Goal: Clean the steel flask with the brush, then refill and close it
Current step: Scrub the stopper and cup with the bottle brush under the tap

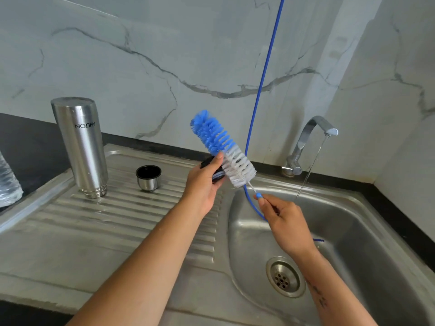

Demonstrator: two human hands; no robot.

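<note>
Steel flask (80, 147) stands upside down on the ribbed drainboard (122, 208), its steel cup (148, 177) just beside it, mouth up. My left hand (202, 184) has its fingers curled round a black stopper (211, 169), with the brush (223, 147) bristles against it. My right hand (284, 220) pinches the brush handle over the sink (353, 231). Water runs from the tap (313, 137).

A home kitchen — a steel sink (367, 231) with a ribbed draining board (117, 208) lies under both hands, a running tap (313, 137) stands beyond the right hand (286, 222), and a marble-look wall (164, 55) rises behind.
</note>
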